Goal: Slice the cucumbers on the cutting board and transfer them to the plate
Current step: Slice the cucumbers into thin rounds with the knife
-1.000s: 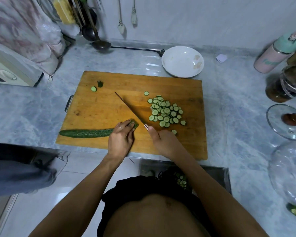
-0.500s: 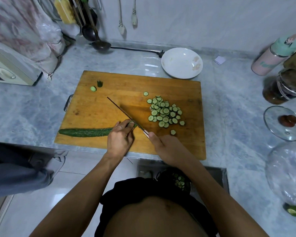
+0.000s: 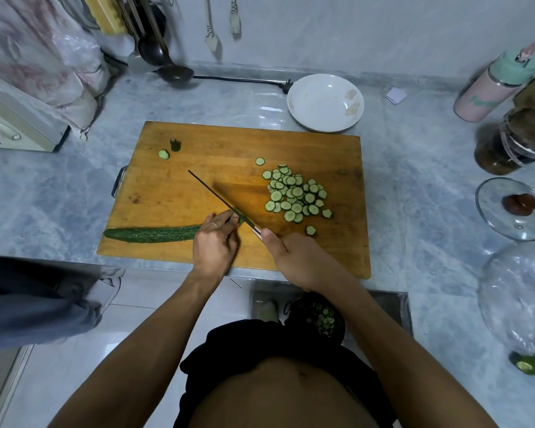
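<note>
From the head view, the left hand (image 3: pixel 213 245) pins the cucumber (image 3: pixel 152 234) near the front edge of the wooden cutting board (image 3: pixel 198 193), fingers curled over its cut end. The right hand (image 3: pixel 294 257) grips the knife (image 3: pixel 220 200), whose blade has dropped back onto the cucumber since a second ago: slicing continues. The slice pile (image 3: pixel 295 193) waits; the white plate (image 3: pixel 325 101) holds no cucumber yet.

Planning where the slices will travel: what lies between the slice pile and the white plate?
Head view: only bare cutting board between the slice pile and the white plate.
</note>
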`<state>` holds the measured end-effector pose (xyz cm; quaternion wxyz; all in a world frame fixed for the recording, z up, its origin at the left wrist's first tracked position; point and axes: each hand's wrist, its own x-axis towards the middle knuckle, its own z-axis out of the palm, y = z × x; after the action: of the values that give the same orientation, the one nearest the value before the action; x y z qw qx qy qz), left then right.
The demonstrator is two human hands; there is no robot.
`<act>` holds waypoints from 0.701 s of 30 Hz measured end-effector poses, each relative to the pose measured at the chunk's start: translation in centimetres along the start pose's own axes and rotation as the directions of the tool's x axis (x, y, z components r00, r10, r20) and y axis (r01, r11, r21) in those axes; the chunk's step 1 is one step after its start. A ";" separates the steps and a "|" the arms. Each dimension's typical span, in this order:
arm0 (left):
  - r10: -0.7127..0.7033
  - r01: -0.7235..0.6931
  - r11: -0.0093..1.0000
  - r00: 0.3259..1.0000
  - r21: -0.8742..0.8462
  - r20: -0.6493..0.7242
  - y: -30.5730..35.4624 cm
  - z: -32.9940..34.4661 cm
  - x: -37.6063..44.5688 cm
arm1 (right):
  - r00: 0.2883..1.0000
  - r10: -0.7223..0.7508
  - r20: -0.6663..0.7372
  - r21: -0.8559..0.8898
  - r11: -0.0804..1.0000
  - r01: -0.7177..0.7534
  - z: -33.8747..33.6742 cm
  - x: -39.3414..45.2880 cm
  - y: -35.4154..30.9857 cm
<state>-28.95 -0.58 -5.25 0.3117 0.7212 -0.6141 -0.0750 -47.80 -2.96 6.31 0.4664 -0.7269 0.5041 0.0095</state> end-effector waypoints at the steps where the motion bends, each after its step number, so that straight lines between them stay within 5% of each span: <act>1: -0.005 0.005 1.000 1.000 0.000 0.002 -0.1 0.1 0.0 | 1.000 -0.002 0.001 -0.009 1.000 0.002 0.1 0.2 -0.1; 12: -0.020 0.020 1.000 0.999 0.008 -0.048 0.3 0.2 -0.1 | 0.999 -0.002 -0.050 -0.007 1.000 0.002 2.1 2.4 0.8; 21: -0.045 0.047 0.999 0.996 0.020 -0.072 0.6 0.3 0.0 | 0.996 0.072 -0.047 0.158 0.985 -0.064 -0.9 2.1 1.7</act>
<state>-29.58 -0.72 -5.18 0.3239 0.7407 -0.5865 -0.0496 -48.43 -5.17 4.61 0.5079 -0.6704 0.5399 -0.0331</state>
